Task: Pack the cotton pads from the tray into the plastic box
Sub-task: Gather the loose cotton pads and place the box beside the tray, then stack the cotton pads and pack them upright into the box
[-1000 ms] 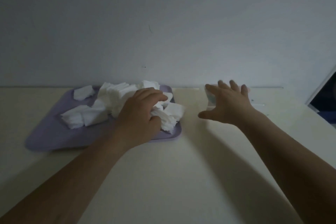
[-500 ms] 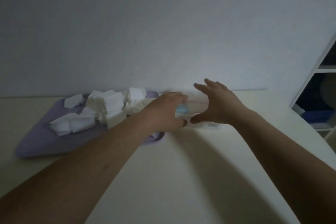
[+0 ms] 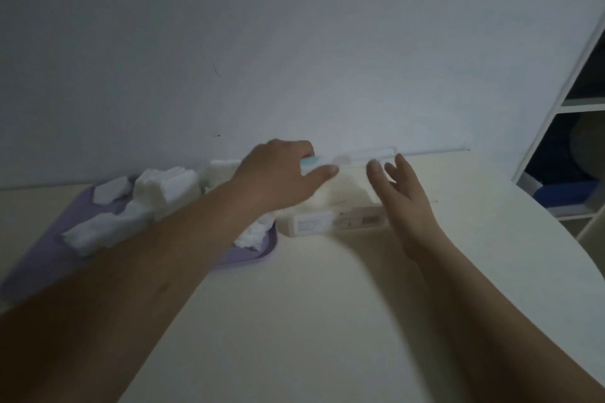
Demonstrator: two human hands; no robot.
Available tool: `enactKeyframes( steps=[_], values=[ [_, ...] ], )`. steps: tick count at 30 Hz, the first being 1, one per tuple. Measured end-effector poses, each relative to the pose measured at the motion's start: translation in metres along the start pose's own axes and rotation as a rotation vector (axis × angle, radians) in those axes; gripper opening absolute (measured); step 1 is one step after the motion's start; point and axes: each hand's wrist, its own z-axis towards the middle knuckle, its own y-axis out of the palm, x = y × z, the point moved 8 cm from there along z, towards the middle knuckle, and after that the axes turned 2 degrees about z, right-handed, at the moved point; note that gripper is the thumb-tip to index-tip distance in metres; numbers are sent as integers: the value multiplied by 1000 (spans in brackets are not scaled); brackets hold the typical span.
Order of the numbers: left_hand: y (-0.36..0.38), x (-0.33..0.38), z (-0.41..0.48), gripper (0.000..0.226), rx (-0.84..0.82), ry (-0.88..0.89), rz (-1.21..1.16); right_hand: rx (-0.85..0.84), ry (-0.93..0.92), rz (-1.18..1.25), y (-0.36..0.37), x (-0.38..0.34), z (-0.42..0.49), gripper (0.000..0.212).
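A purple tray on the left holds several white cotton pads. To its right stands the clear plastic box with a label on its front wall and its lid raised at the back. My left hand reaches over the box and holds a bunch of cotton pads down inside it, fingers curled at the far side by a light blue tab. Just to the right, my right hand is at the box's right end with its fingers straight and spread.
The cream table runs up to a pale wall. A white shelf unit with dark things inside stands at the far right. The table's right edge curves near the shelf.
My left hand carried a bunch of pads from the tray rightwards into the box. My right hand shifted from the box's front to its right end.
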Motion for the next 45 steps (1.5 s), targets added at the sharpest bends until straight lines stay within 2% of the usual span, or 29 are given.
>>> enactKeyframes(
  steps=[2, 4, 6, 7, 10, 13, 15, 18, 20, 21, 23, 26, 27, 29, 32, 36, 38, 42, 45],
  values=[
    [-15, -14, 12, 52, 41, -118, -152, 127, -48, -144, -4, -6, 0, 80],
    [-15, -36, 26, 42, 82, -250, -354, 203, -295, -512, 6, -29, -11, 69],
    [1, -57, 33, 29, 62, -410, -624, 120, -555, -753, 35, -42, -23, 58],
    [9, -63, 35, 29, 38, -461, -696, 47, -595, -806, 47, -42, -28, 55],
    [28, -68, 32, 52, -41, -490, -710, -133, -572, -894, 67, -37, -35, 54],
    [30, -69, 20, 57, -76, -440, -658, -129, -614, -937, 66, -38, -36, 46],
    [22, -73, 9, 48, -89, -376, -601, -84, -625, -919, 62, -37, -35, 39],
    [-6, -76, -17, 22, -49, -260, -469, -17, -633, -907, 60, -35, -32, 36],
    [-19, -76, -42, 12, -54, -186, -468, 11, -674, -899, 63, -41, -32, 35],
    [-20, -75, -53, 14, -96, -155, -483, 25, -702, -906, 64, -44, -34, 33],
    [-14, -81, -83, 34, -243, -137, -457, 34, -774, -884, 76, -57, -44, 26],
    [5, -95, -115, 61, -368, -110, -317, -50, -670, -738, 105, -66, -54, 25],
    [9, -98, -118, 65, -353, -94, -297, -72, -613, -737, 115, -66, -51, 27],
    [12, -101, -117, 65, -286, -71, -304, -86, -626, -855, 134, -66, -45, 26],
    [11, -100, -113, 46, -184, -38, -339, -144, -722, -1065, 160, -61, -42, 26],
    [17, -104, -110, 41, -130, -19, -370, -153, -720, -1041, 152, -46, -34, 50],
    [20, -108, -108, 39, -94, -49, -406, -110, -727, -1060, 136, -41, -22, 47],
    [30, -109, -110, 34, -28, -117, -531, -91, -678, -1124, 128, -39, -8, 27],
    [30, -111, -113, 33, 14, -146, -581, -153, -577, -1104, 149, -44, -11, 33]
  ],
)
